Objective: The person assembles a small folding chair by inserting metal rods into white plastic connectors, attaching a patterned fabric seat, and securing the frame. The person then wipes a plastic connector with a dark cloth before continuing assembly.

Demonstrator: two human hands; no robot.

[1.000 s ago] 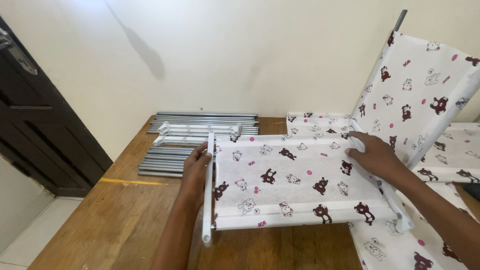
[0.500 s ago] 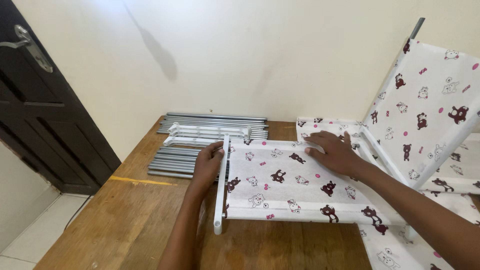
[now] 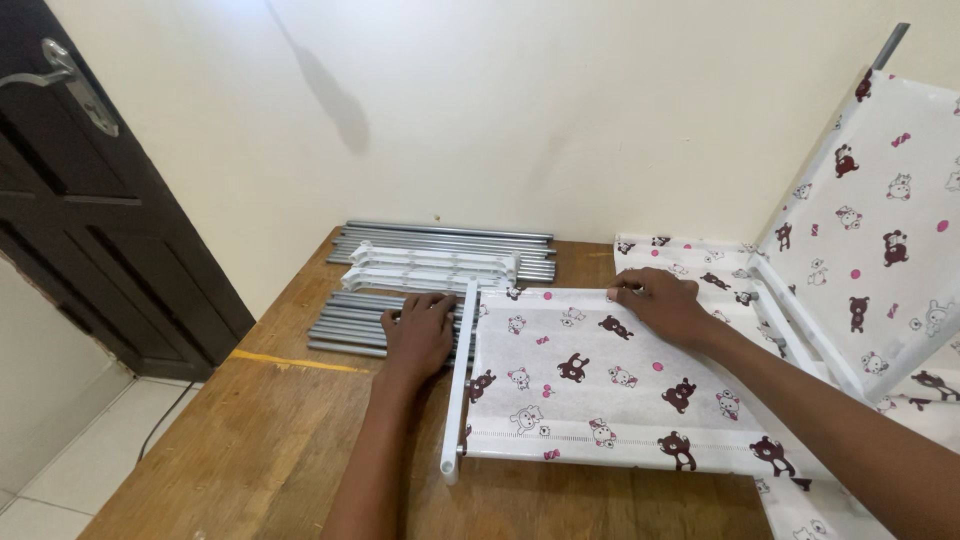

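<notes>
**Both hands on printed fabric panel at table edge**

We see the left hand [image 3: 420, 335] lying palm down, fingers loosely spread, at the left end of a fabric panel [image 3: 600, 385], touching the white plastic end bar [image 3: 458, 385] there and overlapping the grey metal rods [image 3: 345, 325] beside it. It grips nothing that we can make out. The right hand [image 3: 665, 303] presses flat on the panel's far edge, fingers together and bent at the tips; whether it pinches the cloth we cannot tell. The panel is white with bear and pink dot prints and lies flat on the wooden table [image 3: 250, 430], in front of the person. Behind it sit white plastic connectors [image 3: 430, 268] on a second row of rods [image 3: 450, 238]. More printed panels [image 3: 880, 230] lean and lie at right. A dark door [image 3: 90, 200] stands at left.
</notes>
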